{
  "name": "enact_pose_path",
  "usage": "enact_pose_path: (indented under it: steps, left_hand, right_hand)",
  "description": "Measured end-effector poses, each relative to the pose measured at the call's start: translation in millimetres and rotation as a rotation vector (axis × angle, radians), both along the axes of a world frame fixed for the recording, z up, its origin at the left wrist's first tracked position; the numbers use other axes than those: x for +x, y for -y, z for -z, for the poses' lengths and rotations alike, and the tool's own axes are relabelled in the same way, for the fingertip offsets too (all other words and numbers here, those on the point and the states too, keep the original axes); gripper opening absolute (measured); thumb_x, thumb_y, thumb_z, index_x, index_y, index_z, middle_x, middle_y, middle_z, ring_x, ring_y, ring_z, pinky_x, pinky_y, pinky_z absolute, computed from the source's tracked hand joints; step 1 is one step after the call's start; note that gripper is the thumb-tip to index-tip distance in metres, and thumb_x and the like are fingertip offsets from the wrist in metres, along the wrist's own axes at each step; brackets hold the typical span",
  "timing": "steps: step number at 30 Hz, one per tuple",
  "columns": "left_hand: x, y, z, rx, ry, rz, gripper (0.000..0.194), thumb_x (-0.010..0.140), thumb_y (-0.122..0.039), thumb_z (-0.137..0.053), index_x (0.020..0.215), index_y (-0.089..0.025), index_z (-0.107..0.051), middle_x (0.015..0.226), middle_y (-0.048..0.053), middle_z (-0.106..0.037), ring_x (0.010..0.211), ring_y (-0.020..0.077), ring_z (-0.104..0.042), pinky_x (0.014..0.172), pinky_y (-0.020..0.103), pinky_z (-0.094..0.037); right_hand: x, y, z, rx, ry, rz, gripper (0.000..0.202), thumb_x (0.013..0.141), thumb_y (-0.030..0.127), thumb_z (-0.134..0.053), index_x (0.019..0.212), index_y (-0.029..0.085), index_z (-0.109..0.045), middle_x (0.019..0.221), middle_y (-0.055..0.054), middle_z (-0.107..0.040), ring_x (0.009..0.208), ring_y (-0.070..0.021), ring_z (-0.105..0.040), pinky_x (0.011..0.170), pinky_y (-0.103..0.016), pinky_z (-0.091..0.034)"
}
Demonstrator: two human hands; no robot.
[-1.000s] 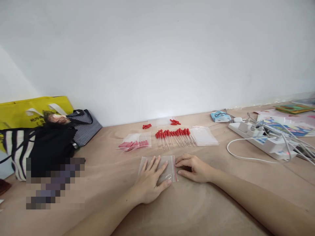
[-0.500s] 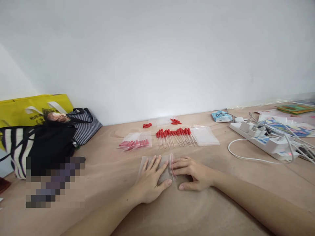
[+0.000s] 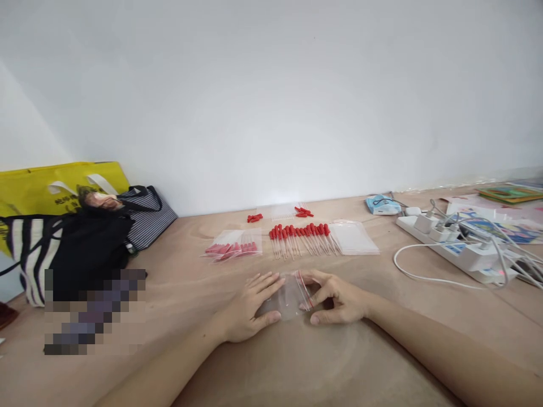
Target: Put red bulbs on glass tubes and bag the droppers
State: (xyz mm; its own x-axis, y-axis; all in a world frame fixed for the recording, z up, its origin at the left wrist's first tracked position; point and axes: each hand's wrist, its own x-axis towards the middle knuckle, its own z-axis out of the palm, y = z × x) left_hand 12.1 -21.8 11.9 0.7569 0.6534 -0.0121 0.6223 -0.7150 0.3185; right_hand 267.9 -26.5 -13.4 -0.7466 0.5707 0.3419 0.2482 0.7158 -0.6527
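Note:
A clear zip bag (image 3: 292, 299) with a red-lined seal lies on the tabletop between my hands. My left hand (image 3: 254, 308) rests flat across its left part, fingers stretched out and thumb apart. Around the sealed end on the right, my right hand (image 3: 339, 297) bends its fingers against the bag, with the thumb held away from them. Whether any fingertip is inside the bag's mouth I cannot tell. Just beyond lies a row of red-bulbed droppers (image 3: 301, 237). Left of the row are filled zip bags (image 3: 233, 246) with red bulbs inside; on its right is a stack of flat zip bags (image 3: 354, 237).
Loose red pieces (image 3: 254, 217) and more red pieces (image 3: 304, 211) lie near the wall. At right are a power strip (image 3: 453, 249) with cables, a blue mask (image 3: 382, 204) and papers (image 3: 500, 220). Bags, including a black one (image 3: 89, 249), stand at left.
My left hand has slid left and lies lower on the bag. The bag's sealed edge has shifted slightly right and tilted, and my right fingers have curled more around it.

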Motion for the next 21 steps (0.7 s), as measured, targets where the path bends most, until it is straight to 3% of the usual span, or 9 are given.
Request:
enact_pose_path:
  steps: [5, 9, 13, 17, 21]
  left_hand:
    - [-3.8, -0.6, -1.9, -0.069, -0.022, 0.042, 0.057, 0.084, -0.046, -0.039, 0.134, -0.027, -0.021, 0.142, 0.002, -0.019, 0.130, 0.0229, -0.015, 0.105, 0.044, -0.016]
    - [-5.5, 0.2, -0.2, -0.061, 0.011, 0.025, 0.054, 0.083, -0.045, -0.041, 0.133, -0.028, -0.026, 0.142, 0.002, -0.020, 0.129, 0.0243, -0.018, 0.104, 0.044, -0.019]
    - [-3.2, 2.1, 0.6, -0.056, 0.060, 0.023, 0.050, 0.081, -0.041, -0.044, 0.128, -0.026, -0.036, 0.136, 0.006, -0.029, 0.123, 0.0244, -0.029, 0.100, 0.040, -0.029]
    - [-2.0, 0.7, 2.7, -0.031, 0.124, 0.058, 0.047, 0.080, -0.037, -0.046, 0.125, -0.024, -0.041, 0.123, 0.009, -0.038, 0.114, 0.0228, -0.038, 0.096, 0.038, -0.034]
    - [-3.5, -2.5, 5.9, -0.007, 0.171, 0.121, 0.047, 0.079, -0.035, -0.048, 0.124, -0.024, -0.040, 0.120, 0.009, -0.038, 0.112, 0.0238, -0.039, 0.094, 0.040, -0.035]
  right_hand:
    - [4.4, 1.1, -1.3, -0.127, -0.068, 0.065, 0.028, 0.069, 0.038, -0.063, 0.092, 0.024, -0.067, 0.130, -0.008, -0.037, 0.107, -0.0202, -0.048, 0.093, -0.037, -0.036]
    - [8.7, -2.9, -4.4, -0.168, -0.090, 0.198, 0.024, 0.071, 0.037, -0.060, 0.088, 0.020, -0.068, 0.112, -0.008, -0.053, 0.095, -0.0184, -0.055, 0.084, -0.033, -0.042]
    - [11.9, -29.9, -5.1, -0.133, -0.034, 0.575, 0.022, 0.076, 0.033, -0.051, 0.078, 0.017, -0.067, 0.073, -0.004, -0.064, 0.066, -0.0151, -0.058, 0.062, -0.026, -0.044]
    - [13.1, -76.0, -9.0, -0.055, 0.199, 1.068, 0.017, 0.074, 0.025, -0.050, 0.076, 0.019, -0.065, 0.075, -0.003, -0.065, 0.070, -0.0158, -0.058, 0.064, -0.024, -0.041]
    - [8.3, -115.4, -11.9, -0.084, 0.259, 1.257, 0.021, 0.073, 0.026, -0.048, 0.085, 0.016, -0.063, 0.092, -0.010, -0.062, 0.086, -0.0230, -0.057, 0.066, -0.029, -0.041]
